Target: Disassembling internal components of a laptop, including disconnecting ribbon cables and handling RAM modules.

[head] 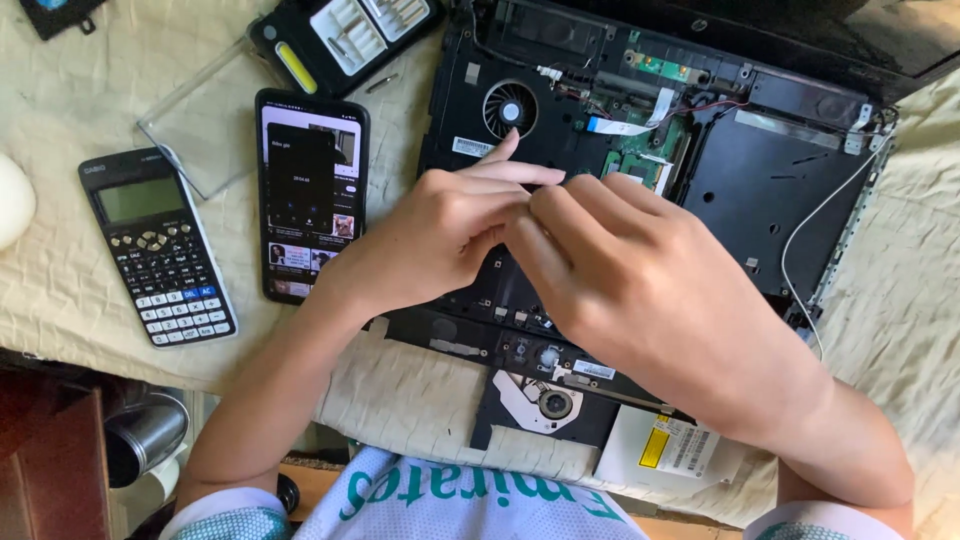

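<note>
A black laptop base (770, 180) lies opened on a cream cloth, its fan (510, 108), circuit board (640, 160) and cables bare. My left hand (430, 235) and my right hand (620, 270) meet above its middle, fingertips pinched together at one spot. Whatever small thing sits between the fingertips is hidden, and I cannot tell if either hand holds it. An optical drive (560, 405) sticks out of the base's near edge, below my right wrist.
Left of the laptop lie a lit smartphone (312, 195) and a black calculator (160, 245). A black tool case (340, 40) with bits and a clear plastic lid (205, 120) sit at the back left. The cloth-covered table edge (90, 365) runs near me.
</note>
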